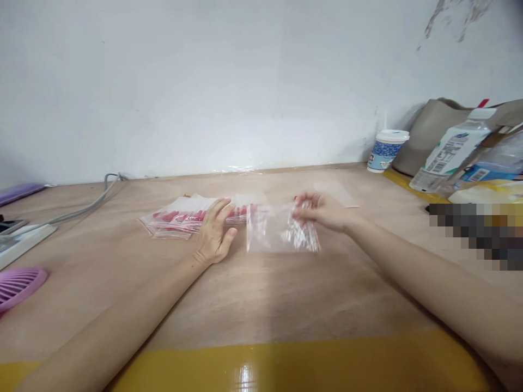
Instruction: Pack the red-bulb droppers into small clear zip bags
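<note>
A row of overlapping clear plastic bags with red items inside (pixel 180 216) lies on the table in front of me. My left hand (pixel 216 231) rests at the front of this row, its fingers apart and holding nothing that I can see. To the right, my right hand (pixel 316 211) pinches the upper right part of a clear zip bag (pixel 265 231). That bag looks flat and shiny, with a reddish strip along its right edge. Behind the right hand lies another pale clear bag (pixel 337 193). A small red spot shows by the right fingertips; I cannot make out what it is.
On the right stand a blue-and-white paper cup (pixel 387 152), a plastic bottle (pixel 453 147) and a grey-brown bag (pixel 425 130). A grey cable (pixel 92 207), a white board (pixel 30 245) and a pink fan (pixel 22 286) are on the left. Yellow tape (pixel 204 367) covers the near edge.
</note>
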Demonstrator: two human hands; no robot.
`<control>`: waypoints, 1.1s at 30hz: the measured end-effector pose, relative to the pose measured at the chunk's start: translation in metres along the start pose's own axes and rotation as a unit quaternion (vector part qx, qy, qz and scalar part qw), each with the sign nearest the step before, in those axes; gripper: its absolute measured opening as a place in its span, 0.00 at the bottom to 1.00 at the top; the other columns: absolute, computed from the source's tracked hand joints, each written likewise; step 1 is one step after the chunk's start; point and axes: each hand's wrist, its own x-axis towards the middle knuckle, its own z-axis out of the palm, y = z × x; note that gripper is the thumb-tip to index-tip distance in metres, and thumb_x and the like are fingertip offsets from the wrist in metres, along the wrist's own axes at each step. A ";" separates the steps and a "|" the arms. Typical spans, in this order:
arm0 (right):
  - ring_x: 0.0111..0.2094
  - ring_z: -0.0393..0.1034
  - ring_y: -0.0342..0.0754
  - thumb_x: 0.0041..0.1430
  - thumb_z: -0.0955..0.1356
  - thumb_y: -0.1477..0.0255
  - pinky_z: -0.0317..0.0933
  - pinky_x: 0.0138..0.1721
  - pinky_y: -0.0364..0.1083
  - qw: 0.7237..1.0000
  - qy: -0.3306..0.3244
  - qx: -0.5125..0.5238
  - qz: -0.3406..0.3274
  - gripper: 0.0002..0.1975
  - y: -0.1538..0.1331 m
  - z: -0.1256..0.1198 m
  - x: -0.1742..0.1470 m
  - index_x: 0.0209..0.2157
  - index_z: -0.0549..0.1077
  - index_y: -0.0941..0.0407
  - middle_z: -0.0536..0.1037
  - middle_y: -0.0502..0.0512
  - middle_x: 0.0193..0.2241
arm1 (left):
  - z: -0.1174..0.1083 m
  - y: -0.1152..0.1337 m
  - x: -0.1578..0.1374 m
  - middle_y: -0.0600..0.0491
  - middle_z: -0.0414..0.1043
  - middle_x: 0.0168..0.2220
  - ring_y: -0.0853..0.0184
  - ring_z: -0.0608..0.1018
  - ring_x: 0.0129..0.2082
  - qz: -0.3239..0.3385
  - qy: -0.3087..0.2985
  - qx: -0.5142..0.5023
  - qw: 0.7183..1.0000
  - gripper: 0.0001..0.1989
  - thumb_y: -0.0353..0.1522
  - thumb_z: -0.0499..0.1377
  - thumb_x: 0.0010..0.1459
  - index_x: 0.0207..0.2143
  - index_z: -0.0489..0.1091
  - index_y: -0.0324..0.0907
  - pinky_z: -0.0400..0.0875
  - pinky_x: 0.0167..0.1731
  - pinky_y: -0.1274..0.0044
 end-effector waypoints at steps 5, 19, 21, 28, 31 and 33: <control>0.29 0.70 0.48 0.42 0.72 0.61 0.61 0.29 0.45 0.963 0.018 -0.269 -0.001 0.17 0.013 0.024 -0.012 0.31 0.67 0.55 0.74 0.52 0.26 | -0.005 0.020 0.001 0.43 0.62 0.52 0.58 0.65 0.54 -0.037 -0.023 -0.078 0.996 0.18 0.37 0.47 0.63 0.53 0.61 0.41 0.60 0.53 0.62; 0.41 0.68 0.59 0.50 0.65 0.73 0.59 0.33 0.49 0.825 0.172 -0.520 0.143 0.12 0.027 -0.020 0.038 0.39 0.66 0.59 0.74 0.65 0.39 | 0.006 0.041 0.012 0.47 0.58 0.59 0.61 0.63 0.59 -0.022 -0.378 -0.219 0.899 0.21 0.39 0.53 0.61 0.55 0.64 0.44 0.58 0.57 0.65; 0.41 0.68 0.59 0.51 0.64 0.75 0.59 0.34 0.50 0.825 0.177 -0.518 0.143 0.13 0.027 -0.020 0.038 0.40 0.66 0.60 0.73 0.66 0.39 | 0.008 0.040 0.013 0.46 0.59 0.59 0.61 0.63 0.58 -0.029 -0.380 -0.218 0.899 0.21 0.39 0.53 0.61 0.55 0.64 0.44 0.58 0.57 0.66; 0.30 0.68 0.48 0.53 0.64 0.69 0.63 0.32 0.47 0.926 0.249 -0.283 -0.026 0.27 0.023 -0.019 0.008 0.53 0.53 0.58 0.70 0.51 0.28 | 0.008 0.041 0.010 0.45 0.60 0.56 0.57 0.62 0.58 -0.014 -0.335 -0.183 0.924 0.19 0.40 0.54 0.59 0.51 0.68 0.44 0.59 0.55 0.63; 0.21 0.65 0.43 0.52 0.65 0.66 0.62 0.22 0.44 0.957 0.266 -0.116 -0.021 0.25 0.031 -0.012 -0.010 0.50 0.53 0.54 0.67 0.48 0.28 | 0.007 0.042 0.010 0.45 0.63 0.53 0.59 0.66 0.54 -0.014 -0.336 -0.185 0.923 0.19 0.40 0.54 0.59 0.51 0.68 0.44 0.63 0.53 0.65; 0.18 0.63 0.40 0.51 0.65 0.66 0.61 0.19 0.43 0.958 0.283 -0.041 -0.013 0.23 0.037 -0.006 -0.017 0.47 0.54 0.54 0.66 0.48 0.29 | 0.007 0.042 0.010 0.45 0.63 0.53 0.59 0.67 0.53 -0.016 -0.338 -0.187 0.922 0.19 0.40 0.54 0.60 0.52 0.67 0.44 0.63 0.52 0.65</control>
